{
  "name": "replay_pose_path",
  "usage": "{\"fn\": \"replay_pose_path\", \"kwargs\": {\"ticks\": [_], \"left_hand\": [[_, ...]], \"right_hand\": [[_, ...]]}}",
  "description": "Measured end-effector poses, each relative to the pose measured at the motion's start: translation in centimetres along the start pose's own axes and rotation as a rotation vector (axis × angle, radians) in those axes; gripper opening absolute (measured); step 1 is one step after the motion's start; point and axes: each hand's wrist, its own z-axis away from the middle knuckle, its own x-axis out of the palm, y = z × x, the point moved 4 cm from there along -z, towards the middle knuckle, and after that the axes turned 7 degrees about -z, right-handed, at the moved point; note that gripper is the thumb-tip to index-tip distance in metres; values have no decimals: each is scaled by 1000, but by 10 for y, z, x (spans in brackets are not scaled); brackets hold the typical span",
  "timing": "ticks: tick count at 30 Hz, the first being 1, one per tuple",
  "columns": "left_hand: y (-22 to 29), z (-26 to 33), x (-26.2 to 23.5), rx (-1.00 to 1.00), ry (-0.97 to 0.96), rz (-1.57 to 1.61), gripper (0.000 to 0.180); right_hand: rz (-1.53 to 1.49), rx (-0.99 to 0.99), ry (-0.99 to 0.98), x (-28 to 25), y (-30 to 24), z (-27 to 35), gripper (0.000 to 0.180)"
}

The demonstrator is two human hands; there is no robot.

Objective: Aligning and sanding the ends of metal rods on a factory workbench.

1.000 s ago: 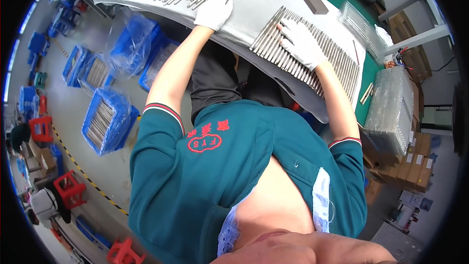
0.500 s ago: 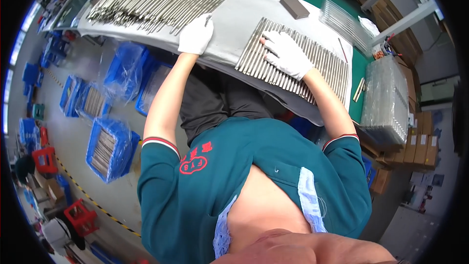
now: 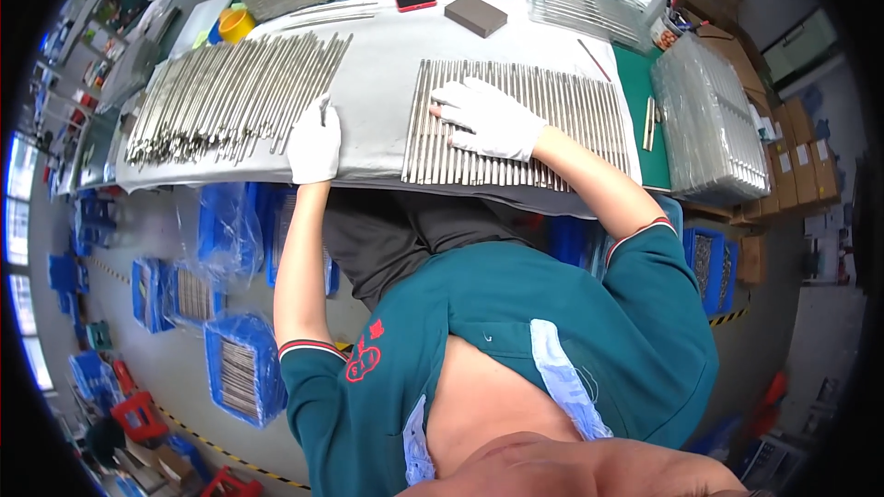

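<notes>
I see my gloved right hand (image 3: 488, 118) lying flat on the neat row of metal rods (image 3: 516, 120) at the grey mat's (image 3: 378, 55) near edge. My gloved left hand (image 3: 315, 143) pinches one rod (image 3: 323, 110) beside the loose rod pile (image 3: 230, 97).

Rods (image 3: 502, 120) partly under right hand (image 3: 488, 118)

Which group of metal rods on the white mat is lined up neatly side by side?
The row of rods under the right hand; the pile of rods beyond the left hand fans out loosely.
</notes>
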Motion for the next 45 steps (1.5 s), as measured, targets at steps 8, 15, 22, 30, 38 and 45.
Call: {"fn": "replay_pose_path", "kwargs": {"ticks": [8, 15, 22, 30, 38, 45], "left_hand": [[-6, -2, 2, -34, -20, -83, 29], [-1, -6, 0, -85, -20, -40, 28], [-3, -3, 1, -80, 15, -13, 26], [0, 0, -4, -43, -1, -34, 27], [-4, -4, 0, -38, -52, -69, 28], [-5, -4, 2, -25, -70, -45, 29]], "right_hand": [[-54, -30, 70, 0, -3, -3, 52], [72, -81, 136, -2, -2, -3, 51], [-32, 45, -21, -5, -3, -3, 54], [59, -37, 95, -4, -6, -1, 54], [25, -64, 282, -18, -18, 9, 52], [36, 74, 294, -41, -20, 59, 54]]}}
